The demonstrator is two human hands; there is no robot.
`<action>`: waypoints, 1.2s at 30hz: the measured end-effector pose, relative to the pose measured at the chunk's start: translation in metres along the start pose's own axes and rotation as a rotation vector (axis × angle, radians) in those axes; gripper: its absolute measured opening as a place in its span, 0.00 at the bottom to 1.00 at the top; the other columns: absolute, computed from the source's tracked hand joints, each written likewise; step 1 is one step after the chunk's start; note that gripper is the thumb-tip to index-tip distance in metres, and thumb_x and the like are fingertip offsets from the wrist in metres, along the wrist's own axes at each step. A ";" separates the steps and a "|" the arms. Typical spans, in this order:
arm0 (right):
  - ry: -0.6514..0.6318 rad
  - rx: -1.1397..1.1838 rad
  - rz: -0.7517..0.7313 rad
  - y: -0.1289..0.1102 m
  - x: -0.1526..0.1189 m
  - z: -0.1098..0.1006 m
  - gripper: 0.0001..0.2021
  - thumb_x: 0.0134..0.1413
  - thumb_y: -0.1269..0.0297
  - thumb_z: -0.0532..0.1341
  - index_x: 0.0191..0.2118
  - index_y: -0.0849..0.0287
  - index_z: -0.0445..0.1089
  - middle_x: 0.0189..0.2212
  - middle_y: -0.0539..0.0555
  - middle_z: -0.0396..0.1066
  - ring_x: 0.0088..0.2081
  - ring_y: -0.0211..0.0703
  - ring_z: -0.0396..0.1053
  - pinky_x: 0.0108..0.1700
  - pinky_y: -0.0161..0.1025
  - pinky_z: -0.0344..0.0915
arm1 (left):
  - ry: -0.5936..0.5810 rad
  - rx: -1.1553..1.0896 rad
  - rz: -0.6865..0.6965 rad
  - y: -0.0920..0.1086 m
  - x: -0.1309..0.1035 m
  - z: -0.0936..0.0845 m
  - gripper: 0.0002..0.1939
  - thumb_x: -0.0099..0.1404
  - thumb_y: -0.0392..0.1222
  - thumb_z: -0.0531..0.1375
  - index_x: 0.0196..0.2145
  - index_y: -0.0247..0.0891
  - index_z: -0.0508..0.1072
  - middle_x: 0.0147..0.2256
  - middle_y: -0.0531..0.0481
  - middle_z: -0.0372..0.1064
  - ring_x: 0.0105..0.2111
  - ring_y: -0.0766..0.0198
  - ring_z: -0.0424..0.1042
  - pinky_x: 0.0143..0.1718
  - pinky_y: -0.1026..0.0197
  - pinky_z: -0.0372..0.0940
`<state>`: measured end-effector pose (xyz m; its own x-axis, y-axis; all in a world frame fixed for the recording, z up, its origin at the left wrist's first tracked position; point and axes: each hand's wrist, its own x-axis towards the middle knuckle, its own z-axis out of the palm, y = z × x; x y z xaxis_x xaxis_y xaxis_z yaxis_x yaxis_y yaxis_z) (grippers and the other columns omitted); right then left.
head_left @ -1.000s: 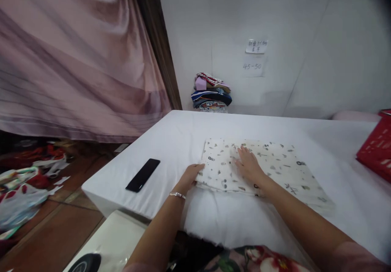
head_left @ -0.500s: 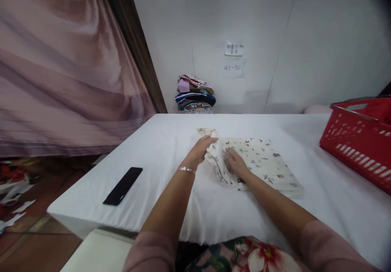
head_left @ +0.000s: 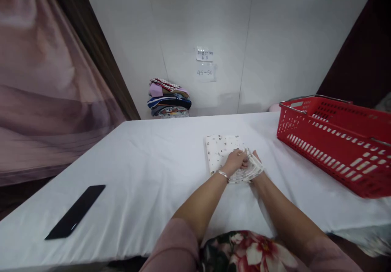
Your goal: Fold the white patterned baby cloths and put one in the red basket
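Note:
A white cloth with small dark prints (head_left: 218, 151) lies folded into a compact shape on the white-covered table. My left hand (head_left: 236, 160), with a bracelet at its wrist, is closed on the gathered right part of the cloth. At that same right end is my right hand (head_left: 257, 166), partly covered by the cloth; a fingertip or thumb shows beyond the fabric, and the rest of its fingers are hidden.
A red plastic basket (head_left: 332, 141) stands on the table at the right. The black phone (head_left: 76, 212) lies at the front left. Folded clothes (head_left: 169, 98) are stacked by the wall, beyond the table's back edge (head_left: 195, 118).
The view has turned right. The cloth's left part is now folded in, and its right end is lifted and gathered. Both hands have moved to that right end.

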<state>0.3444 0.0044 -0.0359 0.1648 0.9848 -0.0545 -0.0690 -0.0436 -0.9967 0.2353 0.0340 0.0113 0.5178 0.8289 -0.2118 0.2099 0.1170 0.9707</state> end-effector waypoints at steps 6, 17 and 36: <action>-0.076 -0.363 0.068 -0.022 -0.008 0.000 0.47 0.54 0.46 0.18 0.56 0.63 0.64 0.46 0.63 0.71 0.53 0.56 0.63 0.55 0.53 0.55 | 0.178 0.602 0.434 -0.012 -0.054 -0.043 0.17 0.64 0.47 0.54 0.48 0.37 0.70 0.49 0.43 0.69 0.50 0.56 0.65 0.53 0.54 0.58; -0.024 -0.199 0.218 -0.044 0.000 -0.035 0.21 0.41 0.62 0.68 0.43 0.64 0.70 0.34 0.59 0.76 0.34 0.48 0.72 0.38 0.44 0.70 | 0.100 1.008 0.559 -0.031 -0.077 -0.029 0.17 0.67 0.51 0.51 0.43 0.39 0.71 0.49 0.43 0.68 0.54 0.51 0.60 0.58 0.43 0.46; 0.124 -1.254 0.190 -0.037 0.021 -0.047 0.30 0.53 0.45 0.55 0.52 0.67 0.65 0.48 0.69 0.68 0.50 0.59 0.66 0.48 0.46 0.61 | 0.230 0.933 0.592 -0.053 -0.084 -0.048 0.16 0.68 0.50 0.50 0.47 0.42 0.71 0.54 0.48 0.66 0.59 0.55 0.56 0.62 0.43 0.43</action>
<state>0.3962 0.0188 -0.0027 0.3494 0.9265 -0.1396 0.8606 -0.3762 -0.3433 0.1410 -0.0150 -0.0167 0.5964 0.7106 0.3732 0.5695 -0.7023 0.4271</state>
